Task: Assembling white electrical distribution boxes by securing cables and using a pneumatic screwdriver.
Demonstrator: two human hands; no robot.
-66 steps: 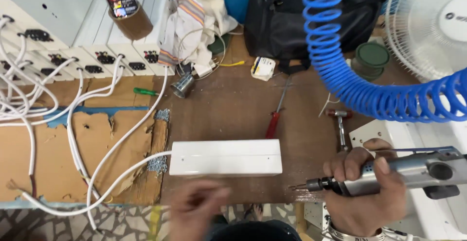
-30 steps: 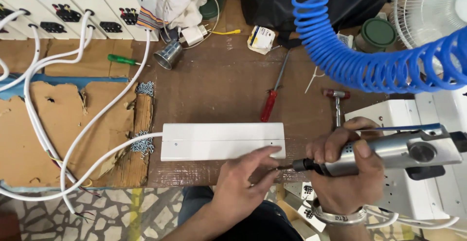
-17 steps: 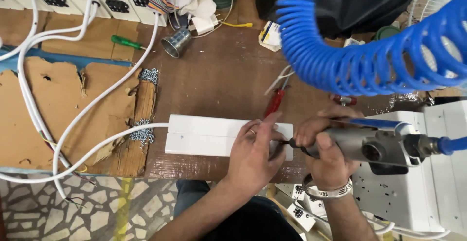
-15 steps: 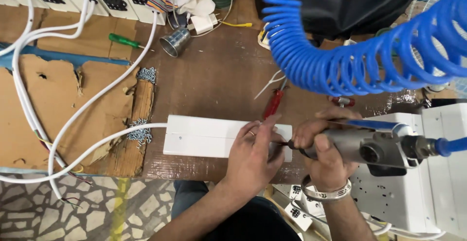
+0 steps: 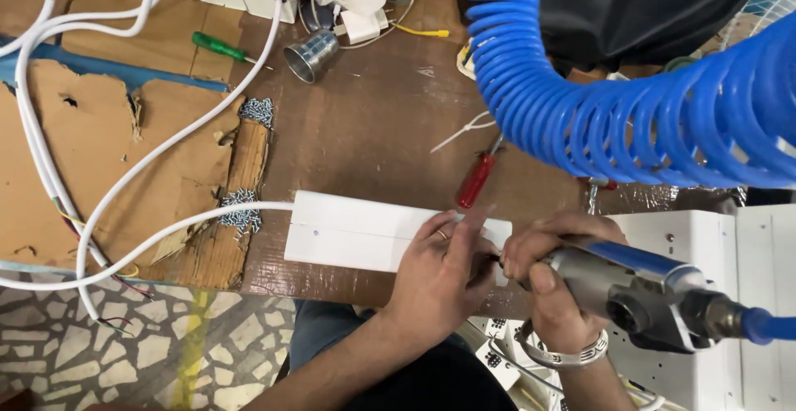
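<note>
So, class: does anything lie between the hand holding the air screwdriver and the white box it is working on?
Nothing visible does. The right hand holds the air screwdriver at the right end of the white box; the left hand rests on that end beside the tip, which is hidden behind the fingers.

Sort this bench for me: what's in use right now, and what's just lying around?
In use: left hand pressing the white box; right hand gripping the air screwdriver on its blue hose.

Lying about: red screwdriver, green screwdriver, metal cup, screws, cardboard.
</note>
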